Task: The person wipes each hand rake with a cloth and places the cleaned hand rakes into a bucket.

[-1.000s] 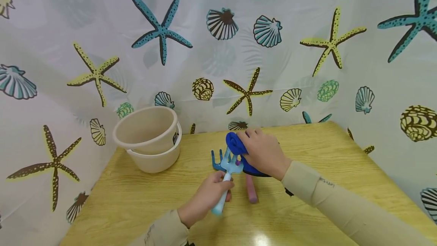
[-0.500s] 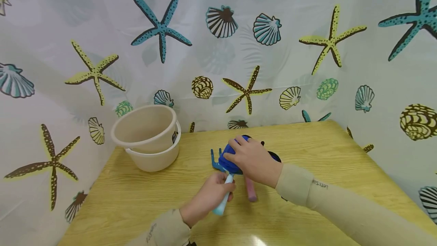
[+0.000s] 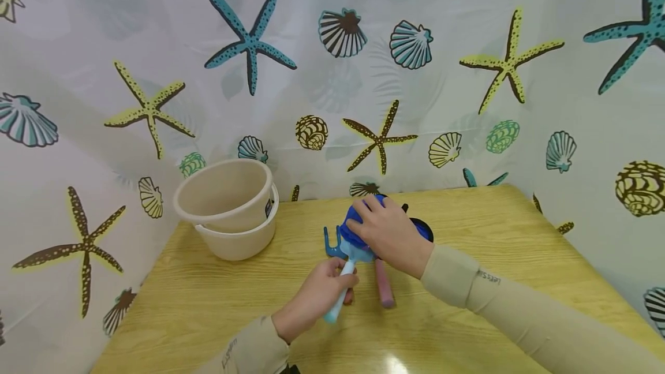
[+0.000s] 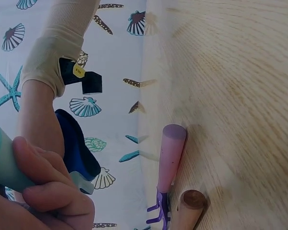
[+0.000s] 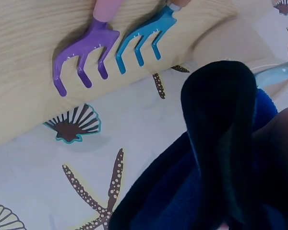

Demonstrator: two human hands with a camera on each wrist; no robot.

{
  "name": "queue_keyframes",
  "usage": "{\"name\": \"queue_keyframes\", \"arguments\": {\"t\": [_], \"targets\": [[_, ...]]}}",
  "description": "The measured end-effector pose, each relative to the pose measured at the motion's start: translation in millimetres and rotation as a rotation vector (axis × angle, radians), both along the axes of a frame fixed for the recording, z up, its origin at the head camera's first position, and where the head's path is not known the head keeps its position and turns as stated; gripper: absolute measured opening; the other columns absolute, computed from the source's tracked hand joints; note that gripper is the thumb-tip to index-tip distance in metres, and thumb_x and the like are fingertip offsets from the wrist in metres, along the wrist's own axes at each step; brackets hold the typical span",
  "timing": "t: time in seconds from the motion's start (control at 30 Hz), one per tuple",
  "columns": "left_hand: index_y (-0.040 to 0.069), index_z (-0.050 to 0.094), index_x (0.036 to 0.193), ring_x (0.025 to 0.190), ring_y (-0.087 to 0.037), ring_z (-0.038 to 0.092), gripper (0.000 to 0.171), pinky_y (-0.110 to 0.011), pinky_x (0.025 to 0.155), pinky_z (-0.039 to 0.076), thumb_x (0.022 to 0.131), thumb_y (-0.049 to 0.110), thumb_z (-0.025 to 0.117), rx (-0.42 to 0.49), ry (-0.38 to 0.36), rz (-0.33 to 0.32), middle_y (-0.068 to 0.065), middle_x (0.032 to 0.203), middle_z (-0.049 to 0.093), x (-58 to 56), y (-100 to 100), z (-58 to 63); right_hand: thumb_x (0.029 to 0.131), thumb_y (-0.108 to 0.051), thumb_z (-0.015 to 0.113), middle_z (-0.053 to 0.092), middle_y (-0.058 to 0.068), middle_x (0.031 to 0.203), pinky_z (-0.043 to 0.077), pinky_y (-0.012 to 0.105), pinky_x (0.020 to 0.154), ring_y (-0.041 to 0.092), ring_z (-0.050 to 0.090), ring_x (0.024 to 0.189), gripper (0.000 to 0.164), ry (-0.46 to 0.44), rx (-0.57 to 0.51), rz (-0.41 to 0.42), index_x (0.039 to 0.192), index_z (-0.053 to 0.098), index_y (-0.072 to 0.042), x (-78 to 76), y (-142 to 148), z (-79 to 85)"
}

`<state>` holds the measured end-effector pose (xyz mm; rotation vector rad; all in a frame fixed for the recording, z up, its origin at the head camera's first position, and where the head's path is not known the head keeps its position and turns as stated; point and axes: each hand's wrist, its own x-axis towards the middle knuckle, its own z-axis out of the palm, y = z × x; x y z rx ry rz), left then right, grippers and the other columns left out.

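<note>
My left hand (image 3: 319, 290) grips the light blue handle of a small garden fork (image 3: 336, 300), its head tilted up and away from me. In the right hand (image 3: 392, 235) a blue cloth with a black edge (image 3: 352, 229) is wrapped over the fork's tines, so the tines are hidden. Some of the fork's head shows below the cloth in the head view. The left wrist view has the left fingers (image 4: 57, 196) curled round the handle. Up close in the right wrist view, the folded cloth (image 5: 221, 115) hangs from the right hand, beside the fork's light blue metal (image 5: 276, 73).
Beneath the hands on the wooden table (image 3: 467, 224) lie a purple hand rake with a pink handle (image 5: 86, 48) and a blue hand rake with a wooden handle (image 5: 144, 36). Stacked cream buckets (image 3: 236, 241) stand at the back left, before a curtain printed with sea shells and starfish.
The right hand has brought the cloth from the tine tips down over the fork's head, then slid it slightly back up, uncovering part of the head. The left hand keeps its grip.
</note>
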<state>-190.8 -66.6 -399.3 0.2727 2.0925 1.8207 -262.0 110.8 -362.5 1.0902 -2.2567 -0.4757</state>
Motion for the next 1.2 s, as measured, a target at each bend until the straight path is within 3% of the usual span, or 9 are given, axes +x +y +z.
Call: {"name": "queue_keyframes", "arguments": {"t": [0.27, 0.4, 0.47, 0.53, 0.63, 0.73, 0.87, 1.03, 1.2], "targets": [[-0.003, 0.054, 0.102, 0.052, -0.014, 0.052, 0.020, -0.025, 0.048, 0.043, 0.091, 0.013, 0.058, -0.007, -0.001, -0.004, -0.001, 0.059, 0.055, -1.8, -1, 3.8, 0.080, -0.021, 0.076, 0.054, 0.015, 0.119, 0.051, 0.045, 0.068, 0.033, 0.045, 0.103, 0.038, -0.011, 0.003, -0.022, 0.117, 0.066, -0.022, -2.4, 4, 7.3], [-0.004, 0.054, 0.101, 0.051, -0.012, 0.051, 0.020, -0.023, 0.047, 0.040, 0.090, 0.012, 0.057, -0.024, 0.003, -0.007, 0.000, 0.059, 0.055, 6.1, 0, 22.1, 0.082, -0.018, 0.074, 0.055, 0.014, 0.114, 0.052, 0.044, 0.069, 0.032, 0.047, 0.101, 0.034, -0.008, -0.017, -0.026, 0.115, 0.067, -0.023, -3.3, 9, 12.7], [-0.004, 0.055, 0.101, 0.052, -0.012, 0.051, 0.019, -0.024, 0.047, 0.041, 0.090, 0.012, 0.058, -0.029, -0.008, -0.009, -0.001, 0.059, 0.055, 6.2, 0, 23.5, 0.083, -0.017, 0.073, 0.055, 0.014, 0.115, 0.053, 0.043, 0.069, 0.032, 0.048, 0.100, 0.034, 0.003, -0.017, -0.034, 0.115, 0.067, -0.024, -3.7, 11, 15.1], [-0.005, 0.055, 0.100, 0.051, -0.012, 0.051, 0.019, -0.023, 0.048, 0.041, 0.090, 0.011, 0.058, -0.028, -0.022, -0.011, -0.001, 0.058, 0.055, 5.6, 0, 22.1, 0.083, -0.017, 0.073, 0.055, 0.014, 0.115, 0.053, 0.043, 0.068, 0.031, 0.047, 0.099, 0.032, 0.015, -0.009, -0.041, 0.114, 0.067, -0.023, -4.5, 13, 16.6], [-0.005, 0.055, 0.100, 0.052, -0.013, 0.052, 0.020, -0.024, 0.048, 0.042, 0.090, 0.011, 0.058, -0.030, -0.042, -0.012, -0.002, 0.059, 0.055, -2.4, 0, 5.5, 0.083, -0.016, 0.073, 0.055, 0.014, 0.116, 0.053, 0.043, 0.067, 0.032, 0.046, 0.100, 0.032, 0.020, -0.010, -0.051, 0.115, 0.067, -0.023, -5.0, 18, 19.1], [-0.006, 0.054, 0.100, 0.052, -0.014, 0.052, 0.021, -0.024, 0.048, 0.041, 0.090, 0.012, 0.058, -0.032, -0.032, -0.014, -0.003, 0.060, 0.055, -3.3, 0, 3.2, 0.079, -0.016, 0.076, 0.055, 0.014, 0.117, 0.053, 0.045, 0.069, 0.033, 0.046, 0.102, 0.038, -0.004, -0.052, -0.037, 0.116, 0.066, -0.022, -3.1, 22, 22.2], [-0.004, 0.055, 0.100, 0.053, -0.015, 0.051, 0.022, -0.025, 0.049, 0.041, 0.089, 0.014, 0.059, -0.038, -0.025, -0.005, -0.004, 0.062, 0.055, -3.4, 0, 4.2, 0.072, -0.021, 0.080, 0.056, 0.015, 0.118, 0.055, 0.046, 0.068, 0.034, 0.048, 0.101, 0.052, -0.072, -0.133, 0.019, 0.122, 0.063, -0.020, 4.9, 22, 22.8], [-0.003, 0.055, 0.099, 0.052, -0.014, 0.050, 0.020, -0.025, 0.049, 0.043, 0.088, 0.015, 0.056, 0.003, -0.045, 0.009, -0.004, 0.062, 0.055, -2.6, 1, 3.1, 0.075, -0.021, 0.072, 0.063, 0.010, 0.110, 0.058, 0.043, 0.061, 0.029, 0.056, 0.091, 0.056, -0.242, -0.192, 0.118, 0.129, 0.058, -0.019, 19.9, 12, 13.8], [-0.001, 0.053, 0.094, 0.048, -0.014, 0.048, 0.015, -0.024, 0.046, 0.042, 0.087, 0.012, 0.054, 0.032, -0.022, 0.006, -0.003, 0.058, 0.054, -3.8, 5, -0.3, 0.075, -0.012, 0.066, 0.065, 0.005, 0.111, 0.057, 0.042, 0.072, 0.025, 0.059, 0.094, 0.055, -0.446, -0.216, 0.119, 0.130, 0.058, -0.017, 29.5, 6, 8.8]]}}
